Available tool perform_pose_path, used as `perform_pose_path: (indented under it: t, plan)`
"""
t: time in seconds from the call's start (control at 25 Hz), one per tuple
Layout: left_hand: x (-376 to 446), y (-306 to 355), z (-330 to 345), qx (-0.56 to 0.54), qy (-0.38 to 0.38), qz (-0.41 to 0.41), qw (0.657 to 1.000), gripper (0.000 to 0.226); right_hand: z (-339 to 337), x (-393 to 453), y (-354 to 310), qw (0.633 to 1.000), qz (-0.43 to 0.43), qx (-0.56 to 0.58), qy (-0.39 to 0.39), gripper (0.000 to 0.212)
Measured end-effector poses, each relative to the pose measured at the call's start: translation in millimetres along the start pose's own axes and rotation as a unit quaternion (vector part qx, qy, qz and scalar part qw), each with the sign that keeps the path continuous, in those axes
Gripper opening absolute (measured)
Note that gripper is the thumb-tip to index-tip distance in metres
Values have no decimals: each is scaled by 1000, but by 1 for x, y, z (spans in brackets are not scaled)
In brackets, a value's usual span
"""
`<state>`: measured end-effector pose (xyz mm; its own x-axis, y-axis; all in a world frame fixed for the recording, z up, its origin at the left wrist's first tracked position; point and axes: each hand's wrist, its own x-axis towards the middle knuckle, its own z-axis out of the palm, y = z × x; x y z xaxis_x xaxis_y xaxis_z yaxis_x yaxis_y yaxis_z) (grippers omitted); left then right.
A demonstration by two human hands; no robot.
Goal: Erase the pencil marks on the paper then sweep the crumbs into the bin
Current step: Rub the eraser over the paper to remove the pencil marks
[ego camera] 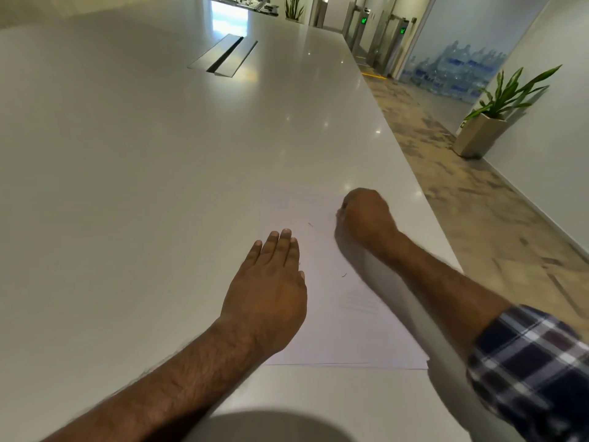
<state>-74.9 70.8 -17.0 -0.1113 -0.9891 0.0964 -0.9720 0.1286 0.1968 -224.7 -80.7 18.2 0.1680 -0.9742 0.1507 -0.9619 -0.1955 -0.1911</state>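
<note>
The fingers of the left hand lie straight and close together, flat on the left part of the paper, pressing it to the white table; they hold nothing. The sheet lies with its long axis running away from the person, its near edge just past the two forearms and its right edge close to the table's right edge. Beyond and to the right of those flat fingers, the right hand is curled into a loose fist on the far right part of the sheet, knuckles up; whether it pinches an eraser I cannot tell, since the fingertips are turned under and blurred. Between the hands, a few short dark flecks lie on the paper, either crumbs or leftover pencil strokes; they are too small to say which. They lie just left of the right fist and just beyond the left fingertips, so the right hand looks the nearer one to work them. No bin shows anywhere in view. A plaid sleeve covers the right upper forearm. Farther off, a cable hatch is set in the table, and a potted plant stands on the floor at right. No writing is legible; green indicator lights glow on the gates beyond.
</note>
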Motion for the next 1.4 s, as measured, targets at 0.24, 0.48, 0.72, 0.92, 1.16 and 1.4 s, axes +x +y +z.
perform_pose_path:
  t: [0.24,0.48,0.72,0.92,1.16,1.4]
  plan:
    - [2,-1,3,4,3,5,1000,59,18,-19,-13,998,-39,26,39,23]
    - [3,-1,1,2,-13,1,1000,59,-6,2,17,985,14,172,13,20]
    - [12,-2,-16,-33,-13,-2,999,61,-33,-25,45,871,160,459,-75,17]
    - [62,-18,-27,-28,38,31,998,58,-44,-29,57,788,187,571,-132,22]
    - [85,-29,1,-31,27,32,999,54,-35,-26,55,827,186,526,-72,15]
    - [86,-29,9,-31,3,39,999,58,-9,-10,36,930,99,355,2,13]
